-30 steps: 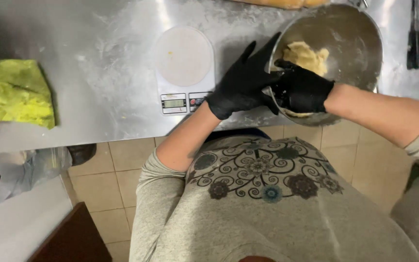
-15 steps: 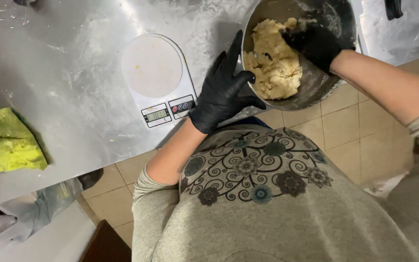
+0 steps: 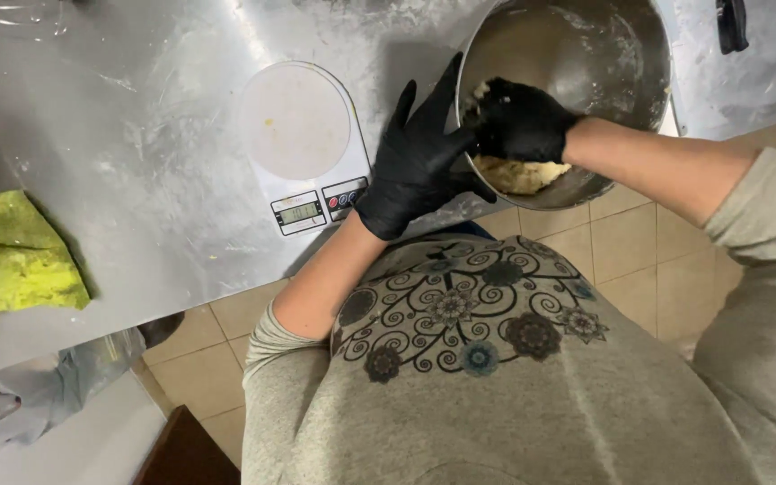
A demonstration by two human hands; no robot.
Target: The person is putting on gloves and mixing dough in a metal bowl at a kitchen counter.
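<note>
left hand (image 3: 417,160) open, flat on the steel bowl's (image 3: 617,54) rim | right hand (image 3: 521,121) closed on dough (image 3: 515,175) inside | tip: hold bowl steady, press slow | 1 kitchen scale (image 3: 303,148) beside

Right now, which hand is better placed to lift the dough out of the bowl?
The right hand, probably. It is already inside the bowl, resting on the dough. The left hand is spread against the outside of the bowl's rim, steadying it, so it would have to let go first.
</note>
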